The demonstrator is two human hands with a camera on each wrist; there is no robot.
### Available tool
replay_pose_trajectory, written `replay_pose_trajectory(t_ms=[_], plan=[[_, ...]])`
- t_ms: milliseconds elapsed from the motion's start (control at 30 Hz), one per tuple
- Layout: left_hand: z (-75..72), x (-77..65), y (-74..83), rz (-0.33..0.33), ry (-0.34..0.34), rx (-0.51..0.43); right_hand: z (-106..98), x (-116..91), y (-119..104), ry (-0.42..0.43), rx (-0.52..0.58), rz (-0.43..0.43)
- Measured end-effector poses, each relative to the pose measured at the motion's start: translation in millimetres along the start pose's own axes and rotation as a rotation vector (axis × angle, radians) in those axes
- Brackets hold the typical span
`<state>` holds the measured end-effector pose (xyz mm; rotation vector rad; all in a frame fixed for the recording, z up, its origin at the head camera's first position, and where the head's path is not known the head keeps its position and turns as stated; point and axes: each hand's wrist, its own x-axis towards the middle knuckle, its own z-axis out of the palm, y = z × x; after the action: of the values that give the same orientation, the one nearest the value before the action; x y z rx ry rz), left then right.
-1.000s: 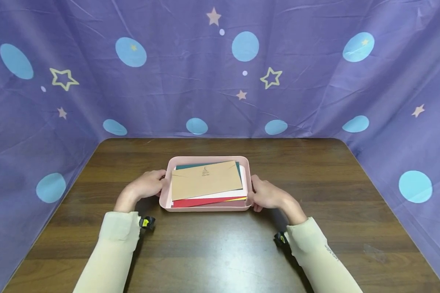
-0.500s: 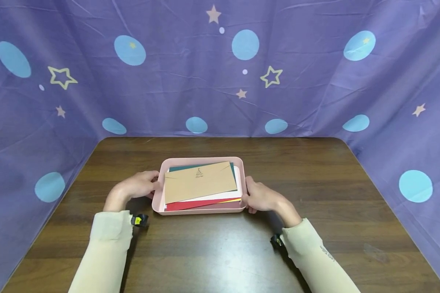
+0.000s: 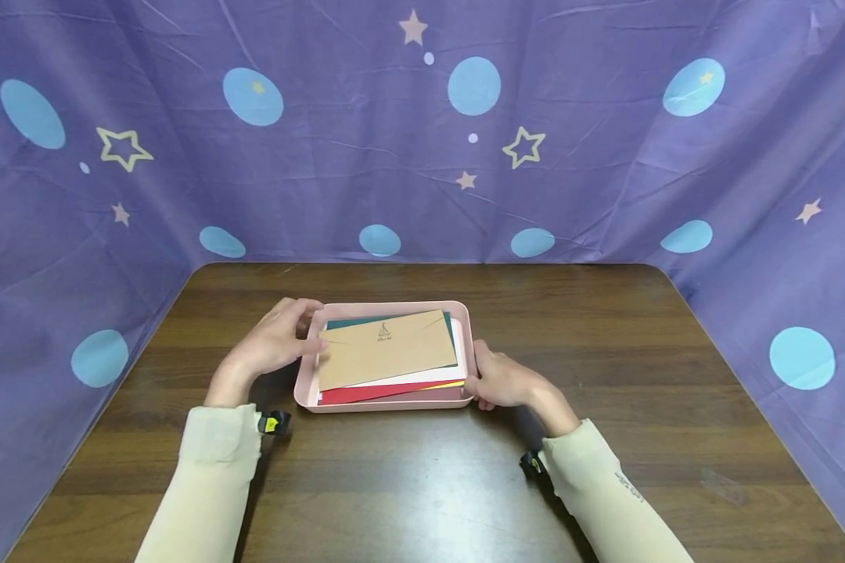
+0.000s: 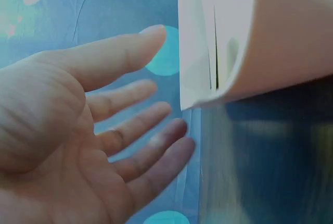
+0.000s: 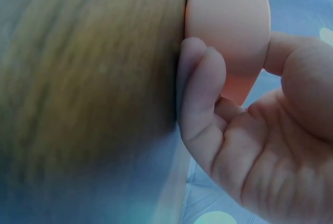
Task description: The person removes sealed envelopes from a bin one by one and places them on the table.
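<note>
A shallow pink tray holds a pile of envelopes. On top lies a tan envelope with a small printed boat; white, teal, red and yellow edges show beneath it. My left hand is at the tray's left end, thumb over the rim and fingers spread near the back left corner. The left wrist view has those fingers extended and holding nothing. At the tray's right end, my right hand grips the wall, its thumb at the rim and its curled fingers low on the outside.
The dark wooden table extends on all sides of the tray. A purple curtain with blue dots and stars rises along its back and sides. A small clear patch lies on the table at the right.
The tray has shifted a little to the left between both hands. Since then my left hand has let go of its end, risen and opened, while my right hand keeps its hold.
</note>
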<state>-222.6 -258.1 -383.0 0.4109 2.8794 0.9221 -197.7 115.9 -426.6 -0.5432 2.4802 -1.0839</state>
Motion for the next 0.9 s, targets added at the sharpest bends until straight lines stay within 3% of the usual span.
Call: replay_pose_trajectory(t_ms=[200, 267, 633, 900], plan=[[10.5, 7.7, 4.8, 0.155, -0.007, 0.114, -1, -1, 0, 0.000, 0.005, -0.014], [13.7, 8.3, 6.8, 0.166, -0.011, 0.161, 0, -1, 0, 0.000, 0.009, -0.016], [23.5, 5.3, 13.7, 0.038, -0.046, 0.286, 0, 0, 0, -0.002, 0.011, -0.015], [29.2, 5.9, 12.9, 0.017, -0.039, 0.320, 0, 0, 1, -0.002, 0.002, -0.017]])
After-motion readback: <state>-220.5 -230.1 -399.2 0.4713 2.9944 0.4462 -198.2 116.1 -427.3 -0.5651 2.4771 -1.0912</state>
